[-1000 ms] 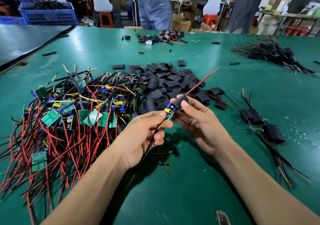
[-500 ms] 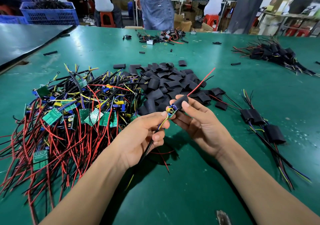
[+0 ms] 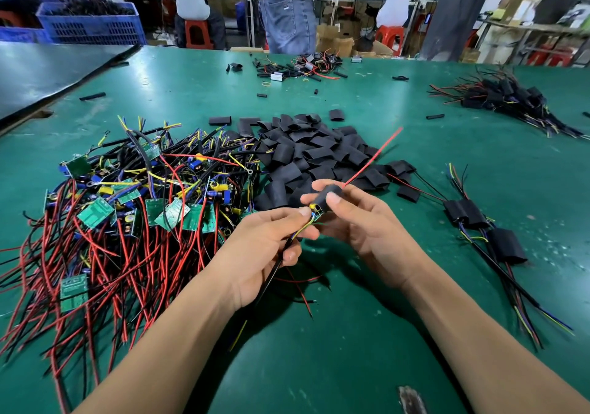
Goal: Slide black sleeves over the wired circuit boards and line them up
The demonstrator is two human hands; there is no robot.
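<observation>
Just this side of the pile (image 3: 306,155), right hand (image 3: 367,231) pinches sleeve (image 3: 330,195), long axis pointing at the pile along red wire (image 3: 373,156); left hand (image 3: 265,247) pinches leads (image 3: 303,227) at the far-from-pile end, board (image 3: 316,213) nearly inside.

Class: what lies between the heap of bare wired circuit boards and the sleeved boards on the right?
Head view: the pile of loose black sleeves, and nearer, the left hand and right hand holding one part-sleeved board.
</observation>
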